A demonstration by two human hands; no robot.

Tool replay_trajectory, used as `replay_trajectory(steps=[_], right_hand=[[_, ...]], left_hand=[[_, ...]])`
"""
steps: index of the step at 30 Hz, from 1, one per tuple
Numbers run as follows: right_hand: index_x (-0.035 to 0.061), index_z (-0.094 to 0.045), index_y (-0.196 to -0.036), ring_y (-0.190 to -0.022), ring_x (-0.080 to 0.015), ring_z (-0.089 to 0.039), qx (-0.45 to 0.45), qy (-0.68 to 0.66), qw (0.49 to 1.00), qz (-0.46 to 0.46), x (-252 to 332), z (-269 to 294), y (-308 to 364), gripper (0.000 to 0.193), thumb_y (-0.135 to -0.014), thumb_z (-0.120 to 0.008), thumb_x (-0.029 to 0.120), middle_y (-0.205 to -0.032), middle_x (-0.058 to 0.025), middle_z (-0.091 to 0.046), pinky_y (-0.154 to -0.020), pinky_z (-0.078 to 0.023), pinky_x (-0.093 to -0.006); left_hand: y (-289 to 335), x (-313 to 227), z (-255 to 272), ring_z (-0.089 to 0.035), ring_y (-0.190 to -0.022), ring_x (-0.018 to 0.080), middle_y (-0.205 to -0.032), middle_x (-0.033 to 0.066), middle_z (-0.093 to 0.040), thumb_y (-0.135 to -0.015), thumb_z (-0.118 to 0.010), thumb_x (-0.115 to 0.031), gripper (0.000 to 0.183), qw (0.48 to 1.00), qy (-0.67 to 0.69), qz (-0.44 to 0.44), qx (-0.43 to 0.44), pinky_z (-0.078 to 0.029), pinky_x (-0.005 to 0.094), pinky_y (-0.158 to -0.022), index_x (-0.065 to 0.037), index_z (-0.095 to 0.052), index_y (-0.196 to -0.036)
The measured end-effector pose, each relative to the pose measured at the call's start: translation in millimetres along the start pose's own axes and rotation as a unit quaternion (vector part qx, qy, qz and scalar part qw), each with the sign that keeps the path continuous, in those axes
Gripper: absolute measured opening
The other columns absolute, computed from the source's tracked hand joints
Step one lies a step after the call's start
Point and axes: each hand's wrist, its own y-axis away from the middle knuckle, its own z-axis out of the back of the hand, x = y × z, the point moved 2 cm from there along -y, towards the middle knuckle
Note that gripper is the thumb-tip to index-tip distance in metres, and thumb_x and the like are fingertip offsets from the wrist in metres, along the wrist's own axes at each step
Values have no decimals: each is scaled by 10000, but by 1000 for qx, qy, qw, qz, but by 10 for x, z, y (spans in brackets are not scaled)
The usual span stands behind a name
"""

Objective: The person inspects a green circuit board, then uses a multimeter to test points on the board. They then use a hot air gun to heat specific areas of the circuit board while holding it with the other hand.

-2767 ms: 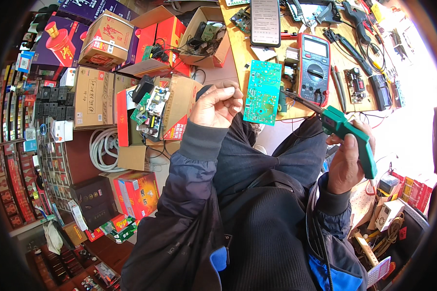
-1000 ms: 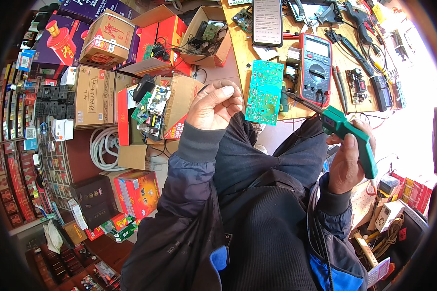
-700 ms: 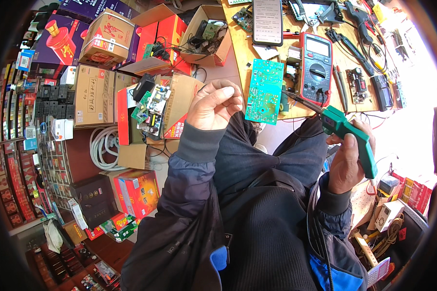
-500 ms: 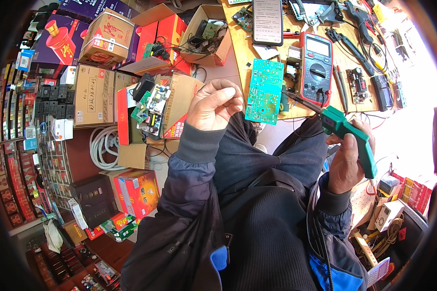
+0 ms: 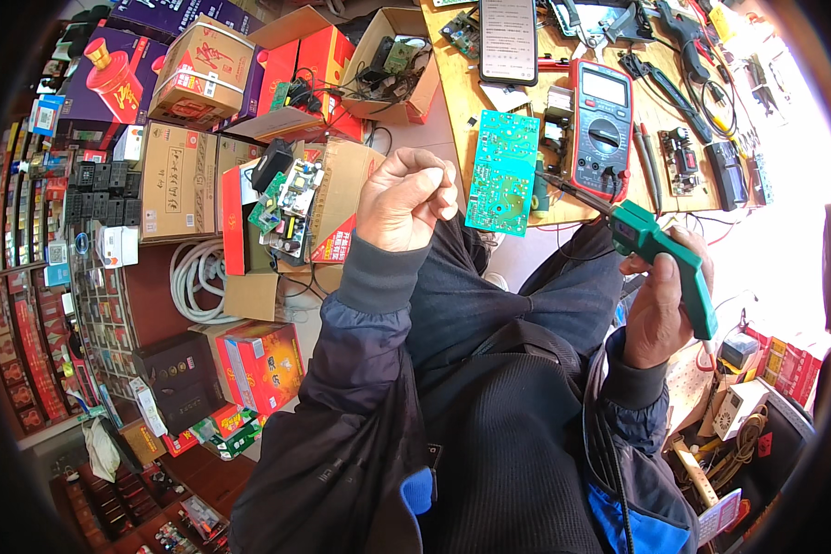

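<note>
My right hand [image 5: 660, 319] is wrapped round the handle of a green pistol-shaped soldering iron [image 5: 646, 236]. Its metal barrel points left, with the tip at the right edge of a green circuit board [image 5: 503, 171]; whether they touch I cannot tell. The board shows its solder side and juts a little over the table's near edge. Left of the board, my left hand [image 5: 404, 203] is raised with thumb and fingers pinched together. Whatever it may hold is too small or hidden to make out.
A red-rimmed multimeter [image 5: 603, 134] lies right of the board, and a phone [image 5: 509, 42] lies beyond it. Probes, pliers and small modules crowd the wooden table [image 5: 466, 88]. Cardboard boxes [image 5: 180, 180] and an open box of electronics [image 5: 319, 217] stand to the left.
My left hand has shifted very slightly left, its fingers still pinched. My right hand and the soldering iron look unmoved.
</note>
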Motion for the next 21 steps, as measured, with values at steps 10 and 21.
replay_trajectory(steps=[10, 21], right_hand=[[-91, -579, -1315, -766, -269, -698, 42, 3, 999, 5, -15, 51, 19, 355, -1002, -603, 76, -1201, -224, -630, -712, -587, -352], [-107, -610, -1253, -700, -248, -713, -1, -1, 1000, 13, -16, 33, 4, 348, -959, -666, 69, -1164, -232, -603, -660, -598, -319]], left_hand=[[-10, 11, -33, -687, -803, 192, -981, 127, -700, -999, -638, -50, 84, 1000, 1, -6, -21, -586, 331, -706, -23, -648, -1078], [45, 8, -80, -762, -989, 277, -1115, 202, -733, -1038, -581, -38, 144, 996, 59, 2, 67, -647, 387, -833, 4, -638, -1164]])
